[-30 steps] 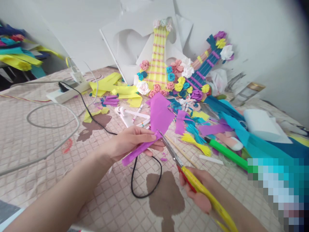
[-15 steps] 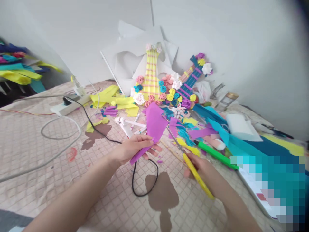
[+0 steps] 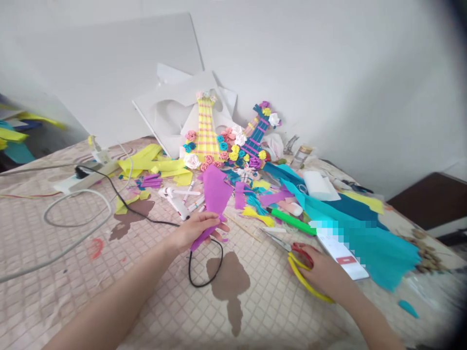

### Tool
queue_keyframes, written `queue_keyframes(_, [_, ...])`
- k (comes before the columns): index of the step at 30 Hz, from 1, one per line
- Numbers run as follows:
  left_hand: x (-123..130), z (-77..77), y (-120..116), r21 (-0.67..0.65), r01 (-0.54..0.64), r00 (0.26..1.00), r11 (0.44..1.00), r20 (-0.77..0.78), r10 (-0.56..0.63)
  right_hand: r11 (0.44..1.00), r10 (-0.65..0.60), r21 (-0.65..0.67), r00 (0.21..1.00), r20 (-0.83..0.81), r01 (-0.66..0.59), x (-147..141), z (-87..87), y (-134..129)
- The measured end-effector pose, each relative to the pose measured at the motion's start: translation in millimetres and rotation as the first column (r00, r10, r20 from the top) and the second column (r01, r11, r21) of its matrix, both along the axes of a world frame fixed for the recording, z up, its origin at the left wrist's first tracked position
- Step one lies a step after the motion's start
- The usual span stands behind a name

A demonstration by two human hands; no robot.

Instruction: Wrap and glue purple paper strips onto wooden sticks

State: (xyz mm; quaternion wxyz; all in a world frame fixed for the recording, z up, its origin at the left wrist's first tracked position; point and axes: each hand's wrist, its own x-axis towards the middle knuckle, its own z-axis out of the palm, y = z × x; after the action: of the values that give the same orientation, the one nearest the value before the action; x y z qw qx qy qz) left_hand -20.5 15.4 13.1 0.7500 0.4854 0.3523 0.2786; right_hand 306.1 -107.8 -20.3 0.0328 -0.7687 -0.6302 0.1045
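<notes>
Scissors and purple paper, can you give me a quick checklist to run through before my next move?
1. Purple paper pinched in the left hand: ok.
2. Right hand on the scissors: ok.
3. Scissors at the purple paper: not ok, they are apart, off to its right.
4. Scissors clear of the black cable: ok.
5. Right hand clear of the phone: cannot tell, they nearly meet in this view.

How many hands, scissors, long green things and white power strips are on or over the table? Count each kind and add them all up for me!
Hands: 2 (left hand, right hand)
Scissors: 1 pair
Long green thing: 1
White power strip: 1
Total: 5
</notes>
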Motion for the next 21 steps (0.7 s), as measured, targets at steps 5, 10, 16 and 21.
queue_keyframes(5, [4.8, -1.3, -5.0, 0.059, 0.072, 0.997, 0.996, 0.018, -0.074, 0.989, 0.147, 0.009, 0.989, -0.009, -0.147, -0.4, 10.1, 6.8])
queue_keyframes(10, [7.7, 2.9, -12.3, 0.09, 0.083, 0.996, 0.992, 0.036, -0.087, 0.981, 0.183, 0.076, 0.981, -0.059, -0.178, -12.0, 41.3, 16.7])
queue_keyframes(16, [4.3, 13.4, -23.4, 0.176, 0.184, 0.966, 0.967, 0.152, -0.211, 0.908, 0.361, 0.299, 0.911, -0.199, -0.294, -99.4, 71.0, 73.7])
queue_keyframes(21, [-7.8, 22.4, -29.4, 0.314, 0.351, 0.85, 0.882, 0.289, -0.441, 0.802, 0.579, 0.378, 0.757, -0.302, -0.463, -207.7, 62.8, 134.3])
